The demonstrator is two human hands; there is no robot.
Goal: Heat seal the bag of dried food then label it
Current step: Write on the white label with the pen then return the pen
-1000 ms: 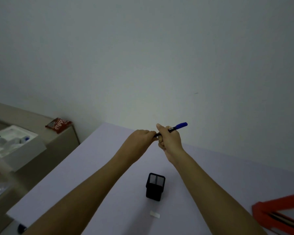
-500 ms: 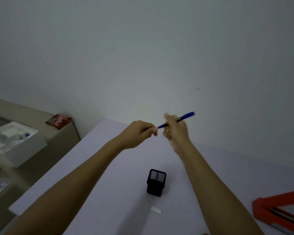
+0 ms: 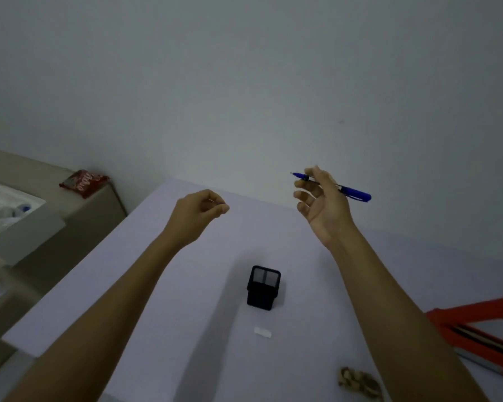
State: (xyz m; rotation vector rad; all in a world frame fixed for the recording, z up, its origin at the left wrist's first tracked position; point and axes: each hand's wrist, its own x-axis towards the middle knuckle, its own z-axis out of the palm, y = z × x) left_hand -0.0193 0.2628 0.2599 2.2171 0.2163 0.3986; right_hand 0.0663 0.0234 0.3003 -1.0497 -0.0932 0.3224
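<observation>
My right hand [image 3: 321, 203] is raised above the far side of the white table [image 3: 163, 285] and grips a blue pen [image 3: 352, 192]. The pen's bare tip points left. My left hand [image 3: 196, 213] hovers apart from it, fingers pinched on the pen cap, which is almost wholly hidden inside them. A small white label [image 3: 262, 332] lies flat on the table in front of a black mesh pen holder [image 3: 263, 288]. The bag of dried food [image 3: 359, 382] shows partly at the bottom edge beside my right forearm. The red heat sealer [image 3: 476, 323] sits at the right edge.
Left of the table stands a lower beige surface with a red snack packet [image 3: 83, 182] and an open white box [image 3: 9, 207]. A plain wall rises directly behind the table's far edge.
My hands were together on the pen; they have pulled apart. The right hand swung right and turned the pen so its bare tip points left. The left hand stayed pinched.
</observation>
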